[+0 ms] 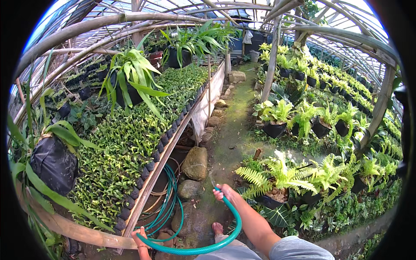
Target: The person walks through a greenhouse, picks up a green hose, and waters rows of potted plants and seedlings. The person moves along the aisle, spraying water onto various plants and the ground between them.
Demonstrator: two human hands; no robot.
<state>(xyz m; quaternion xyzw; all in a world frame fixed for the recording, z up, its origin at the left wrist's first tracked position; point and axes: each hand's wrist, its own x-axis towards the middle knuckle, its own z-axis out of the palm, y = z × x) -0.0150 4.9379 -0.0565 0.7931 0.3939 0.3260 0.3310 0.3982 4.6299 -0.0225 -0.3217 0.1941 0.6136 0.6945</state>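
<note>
My right hand [223, 192] grips a green garden hose [239, 221] near its open end, which points up the path, and a thin stream of water seems to leave it. Lower left, my left hand [140, 238] is closed around the same hose, beside the wooden edge of the seedling bed. Between the two hands the hose sags in a wide curve in front of my legs. More of it lies in loose coils [172, 195] under the bed's edge. Potted ferns [282, 178] stand just right of my right hand.
A raised bed of seedlings [123, 143] with a wooden edge board [162, 162] runs along the left. Boulders [195, 163] border the mossy path [234, 126]. Black-bagged plants [53, 162] hang at the left. Bamboo posts [272, 58] and arches [97, 22] frame the greenhouse.
</note>
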